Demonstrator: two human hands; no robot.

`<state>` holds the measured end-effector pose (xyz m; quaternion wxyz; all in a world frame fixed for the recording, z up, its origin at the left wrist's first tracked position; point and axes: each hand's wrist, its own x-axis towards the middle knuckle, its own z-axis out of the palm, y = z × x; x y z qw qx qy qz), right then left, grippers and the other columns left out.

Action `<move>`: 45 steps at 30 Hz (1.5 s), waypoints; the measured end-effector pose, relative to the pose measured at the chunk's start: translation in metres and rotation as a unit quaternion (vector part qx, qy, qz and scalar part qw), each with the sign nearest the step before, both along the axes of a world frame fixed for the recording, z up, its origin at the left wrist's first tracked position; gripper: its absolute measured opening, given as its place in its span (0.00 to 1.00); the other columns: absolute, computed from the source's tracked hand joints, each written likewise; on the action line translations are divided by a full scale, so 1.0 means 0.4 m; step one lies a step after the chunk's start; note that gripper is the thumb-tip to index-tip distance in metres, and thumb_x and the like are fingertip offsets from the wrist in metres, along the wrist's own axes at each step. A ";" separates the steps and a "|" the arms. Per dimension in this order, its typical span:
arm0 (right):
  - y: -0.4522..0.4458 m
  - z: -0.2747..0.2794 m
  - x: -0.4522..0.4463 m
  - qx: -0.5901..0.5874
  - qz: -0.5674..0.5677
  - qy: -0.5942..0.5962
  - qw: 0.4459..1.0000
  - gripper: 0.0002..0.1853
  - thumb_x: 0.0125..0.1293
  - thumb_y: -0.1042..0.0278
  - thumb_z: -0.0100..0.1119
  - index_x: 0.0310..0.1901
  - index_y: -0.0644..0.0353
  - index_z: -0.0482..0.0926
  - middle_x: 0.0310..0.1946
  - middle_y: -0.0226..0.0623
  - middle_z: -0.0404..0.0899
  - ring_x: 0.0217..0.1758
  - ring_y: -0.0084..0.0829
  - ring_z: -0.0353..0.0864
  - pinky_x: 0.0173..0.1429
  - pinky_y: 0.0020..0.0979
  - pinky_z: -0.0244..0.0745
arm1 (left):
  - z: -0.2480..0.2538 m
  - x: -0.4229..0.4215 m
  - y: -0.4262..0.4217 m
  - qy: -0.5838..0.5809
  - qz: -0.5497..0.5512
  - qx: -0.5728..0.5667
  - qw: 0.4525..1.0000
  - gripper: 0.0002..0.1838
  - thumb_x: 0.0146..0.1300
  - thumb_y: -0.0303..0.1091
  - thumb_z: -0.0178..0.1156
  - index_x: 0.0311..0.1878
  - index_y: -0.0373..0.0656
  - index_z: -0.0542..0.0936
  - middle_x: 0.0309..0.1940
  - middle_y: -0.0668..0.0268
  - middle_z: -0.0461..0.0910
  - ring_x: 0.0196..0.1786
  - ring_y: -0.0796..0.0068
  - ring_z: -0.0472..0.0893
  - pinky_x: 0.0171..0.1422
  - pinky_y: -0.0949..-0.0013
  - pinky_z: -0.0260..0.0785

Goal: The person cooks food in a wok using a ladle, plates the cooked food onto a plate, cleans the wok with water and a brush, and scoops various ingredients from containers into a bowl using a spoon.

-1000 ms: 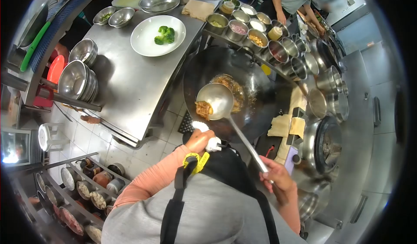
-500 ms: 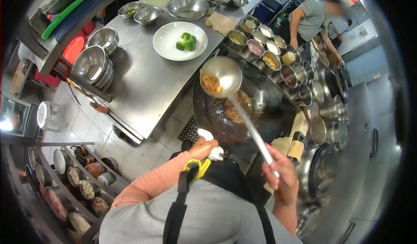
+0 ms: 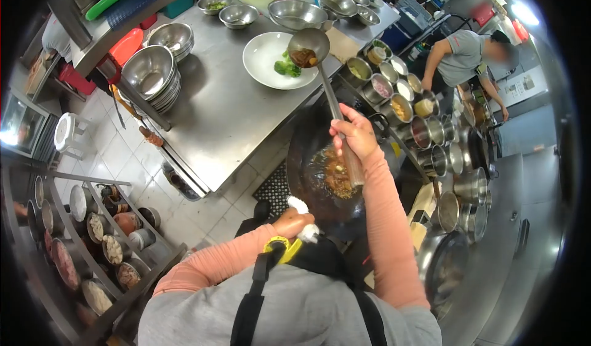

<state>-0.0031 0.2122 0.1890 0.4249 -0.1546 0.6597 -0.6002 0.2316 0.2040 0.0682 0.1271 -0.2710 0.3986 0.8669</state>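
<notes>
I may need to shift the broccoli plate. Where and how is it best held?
Probably by the bare left rim of the white plate, coming from the left across the table: it lies flat, the broccoli sits clear of that rim, and the ladle overlaps the far-right edge in view.

Compared with one second earlier, the ladle (image 3: 311,40) has moved from above the wok (image 3: 300,158) to the far side, its bowl now overlapping the right edge of the white plate (image 3: 260,66), near the broccoli (image 3: 285,68). Contact with the plate cannot be determined. The brown food (image 3: 302,58) has travelled in the bowl. The right hand (image 3: 358,135) has advanced from the near right to above the wok, its arm (image 3: 389,229) now extended. The ladle bowl no longer covers part of the sauce (image 3: 335,175).
</notes>
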 end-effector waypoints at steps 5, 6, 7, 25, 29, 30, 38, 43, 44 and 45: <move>-0.036 -0.009 0.011 0.056 0.014 0.067 0.996 0.41 0.63 0.74 0.58 0.75 0.66 0.49 0.28 0.38 0.76 0.16 0.24 0.73 0.17 0.29 0.70 | -0.082 -0.003 0.008 0.003 -0.048 -0.054 0.997 0.12 0.59 0.35 0.56 0.31 0.33 0.78 0.22 0.64 0.76 0.19 0.74 0.73 0.20 0.68 0.60; -0.040 -0.013 0.011 0.063 0.018 0.086 0.994 0.41 0.63 0.75 0.58 0.75 0.66 0.50 0.27 0.37 0.76 0.16 0.24 0.74 0.17 0.29 0.71 | -0.081 -0.004 0.011 0.007 -0.032 -0.048 0.998 0.12 0.59 0.35 0.56 0.30 0.34 0.78 0.21 0.64 0.77 0.19 0.74 0.73 0.20 0.68 0.59; -0.044 -0.018 0.011 0.069 0.022 0.106 0.992 0.40 0.63 0.75 0.57 0.75 0.66 0.51 0.27 0.37 0.76 0.16 0.24 0.74 0.18 0.29 0.71 | -0.079 -0.005 0.016 0.011 -0.016 -0.043 0.999 0.12 0.59 0.36 0.56 0.30 0.34 0.78 0.21 0.64 0.77 0.18 0.74 0.72 0.19 0.67 0.59; -0.065 -0.086 0.042 0.171 0.039 0.373 0.911 0.34 0.59 0.69 0.56 0.69 0.68 0.65 0.38 0.59 0.83 0.37 0.47 0.86 0.46 0.38 0.79 | -0.066 -0.009 -0.009 -0.031 -0.043 -0.011 0.999 0.09 0.59 0.29 0.57 0.36 0.30 0.80 0.29 0.61 0.80 0.32 0.73 0.78 0.35 0.67 0.68; -0.064 -0.106 0.039 0.163 0.030 0.394 0.904 0.33 0.58 0.68 0.57 0.67 0.68 0.67 0.45 0.64 0.80 0.51 0.56 0.81 0.58 0.40 0.75 | -0.050 -0.009 -0.008 -0.013 -0.013 0.000 1.000 0.10 0.58 0.29 0.57 0.36 0.30 0.80 0.29 0.62 0.80 0.31 0.73 0.78 0.35 0.67 0.68; -0.064 -0.105 0.041 0.162 0.029 0.392 0.905 0.33 0.58 0.67 0.57 0.67 0.68 0.68 0.46 0.65 0.80 0.53 0.57 0.80 0.59 0.40 0.74 | -0.045 -0.008 -0.009 -0.020 -0.014 0.002 1.000 0.10 0.58 0.29 0.57 0.36 0.30 0.80 0.29 0.62 0.80 0.31 0.73 0.78 0.35 0.67 0.68; -0.061 -0.123 0.037 0.147 0.008 0.399 0.905 0.33 0.57 0.67 0.57 0.66 0.70 0.68 0.44 0.64 0.81 0.50 0.56 0.82 0.56 0.41 0.75 | -0.047 -0.011 -0.010 -0.022 -0.027 -0.002 0.999 0.10 0.59 0.28 0.57 0.37 0.30 0.80 0.30 0.62 0.80 0.32 0.73 0.78 0.35 0.67 0.68; -0.063 -0.105 0.044 0.151 -0.003 0.360 0.921 0.34 0.57 0.67 0.57 0.67 0.69 0.67 0.39 0.61 0.82 0.44 0.54 0.84 0.53 0.41 0.77 | -0.066 -0.009 0.000 -0.026 -0.018 0.007 0.999 0.09 0.59 0.27 0.56 0.37 0.30 0.80 0.30 0.62 0.80 0.32 0.73 0.78 0.36 0.67 0.68; -0.065 -0.096 0.051 0.147 -0.008 0.342 0.928 0.34 0.57 0.67 0.57 0.67 0.69 0.67 0.39 0.61 0.82 0.43 0.53 0.84 0.52 0.40 0.77 | -0.066 -0.008 0.003 -0.024 -0.013 0.012 1.000 0.09 0.59 0.27 0.56 0.37 0.30 0.80 0.30 0.62 0.80 0.32 0.72 0.78 0.36 0.67 0.68; -0.065 -0.083 0.058 0.160 -0.006 0.316 0.935 0.34 0.58 0.67 0.57 0.67 0.68 0.67 0.38 0.60 0.82 0.43 0.53 0.84 0.52 0.40 0.77 | -0.063 -0.007 0.007 -0.026 -0.005 0.017 1.000 0.09 0.59 0.27 0.56 0.37 0.30 0.80 0.30 0.62 0.79 0.32 0.72 0.78 0.36 0.67 0.68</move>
